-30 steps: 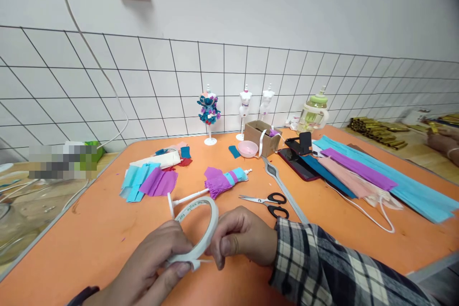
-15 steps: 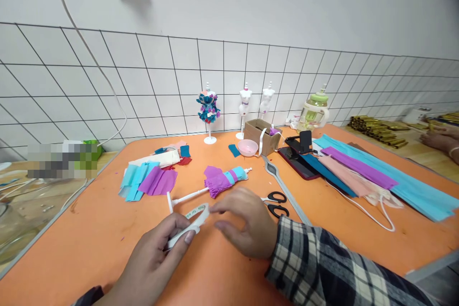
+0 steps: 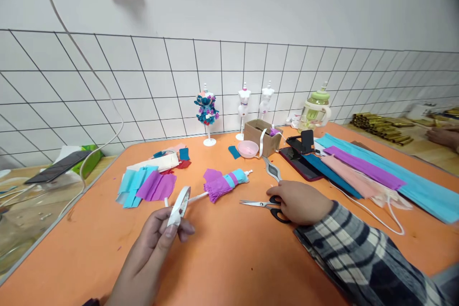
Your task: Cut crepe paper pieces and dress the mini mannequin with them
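Observation:
In the lower left of the head view, my left hand (image 3: 152,241) pinches a roll of white double-sided tape (image 3: 180,204) between thumb and fingers, tilted nearly edge-on. My right hand (image 3: 304,202) is on the black handles of a pair of scissors (image 3: 264,204), its fingers curled over them. The scissors lie on the table, blades pointing left. Between the hands and further back lies a small white mannequin on a stand (image 3: 226,185), dressed in purple and light blue crepe paper. Its base is partly hidden behind the tape roll.
Purple and blue paper pieces (image 3: 157,186) lie at left. Behind stand a decorated mannequin (image 3: 207,110), two bare white ones, a pink bowl (image 3: 247,149) and a cardboard box (image 3: 263,137). Right are a phone (image 3: 300,164), paper strips (image 3: 366,165), a bottle (image 3: 316,111) and another person's hand (image 3: 442,137).
My right hand has left the tape roll and moved right onto the scissors' handles. My left hand has shifted slightly left and turned the roll on edge.

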A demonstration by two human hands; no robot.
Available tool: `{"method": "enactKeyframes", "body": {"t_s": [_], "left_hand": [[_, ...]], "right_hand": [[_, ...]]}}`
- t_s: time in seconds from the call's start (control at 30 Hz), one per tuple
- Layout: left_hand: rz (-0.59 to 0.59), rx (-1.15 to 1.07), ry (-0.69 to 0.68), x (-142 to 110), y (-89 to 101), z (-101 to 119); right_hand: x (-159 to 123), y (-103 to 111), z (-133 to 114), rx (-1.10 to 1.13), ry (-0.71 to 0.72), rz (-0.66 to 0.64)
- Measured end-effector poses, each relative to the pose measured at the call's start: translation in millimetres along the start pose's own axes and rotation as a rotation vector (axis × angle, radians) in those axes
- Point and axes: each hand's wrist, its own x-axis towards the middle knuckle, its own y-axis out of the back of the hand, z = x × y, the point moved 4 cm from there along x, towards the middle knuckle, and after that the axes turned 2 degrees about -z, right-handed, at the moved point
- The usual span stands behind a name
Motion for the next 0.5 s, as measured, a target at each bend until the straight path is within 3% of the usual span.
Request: {"method": "enactKeyframes", "body": {"t_s": [0.17,0.27,0.37,0.5], "left_hand": [[0.011,-0.017,0.044,0,2.4,-10],[0.012,-0.015,0.01,1,1.0,-8],[0.045,-0.027,-0.041,2,0.1,-1],[0.046,-0.047,-0.081,0,-1.5,6]], "right_hand": [[-12,1,-16,-0.062,0.034,-0.018],[-17,2,-30,0.005,0.16,-0.038],[-19,1,-44,0.275,0.335,-0.09],[-15,-14,-62,0.866,0.399,-0.286]]}}
